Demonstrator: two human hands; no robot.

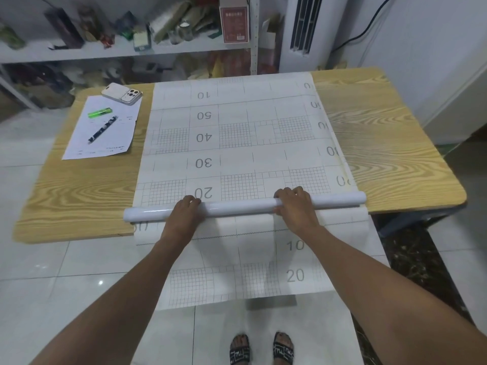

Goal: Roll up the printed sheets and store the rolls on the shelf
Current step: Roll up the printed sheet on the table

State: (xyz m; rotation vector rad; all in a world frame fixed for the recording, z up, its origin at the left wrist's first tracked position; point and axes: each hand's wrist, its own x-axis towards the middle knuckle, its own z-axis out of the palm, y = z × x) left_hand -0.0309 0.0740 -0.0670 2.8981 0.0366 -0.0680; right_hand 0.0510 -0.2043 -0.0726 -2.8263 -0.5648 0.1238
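Nearest: sandalled feet (239, 350) on pale floor tile (66, 272), standing square to the table's near edge. A hanging flap (237, 280) of gridded paper drops off that edge toward the feet; cannot tell whether it is part of the sheet on top or a second one under it.

At the near edge lies the roll (237, 207), glossy white, long axis running left to right, both ends sticking out past the hands. Left hand (185, 210) grips it left of centre, fingers curled over the top. Right hand (295, 204) grips it right of centre in the same way. Both hands sit on the roll's near side, about evenly spaced, neither nearer than the other.

Beyond the roll, the printed sheet (237, 151) lies flat, stretching straight away to the far edge of the table (382, 143). So the unrolled length lies far of the hands, square to the roll's axis. Judgement: the next move is a push-roll away from the body, kept even so the ends do not cone.

Room: bare wood to the right of the sheet. On the left, a loose paper (121, 122) carrying a pen (102, 129), a green lighter (100, 112) and a phone (122, 93), just beside the sheet's left edge at the far end; the roll's left end may brush them.

Farthest: the shelf (105, 51), cluttered, behind the table's far left; a tall white unit (303, 27) to its right.
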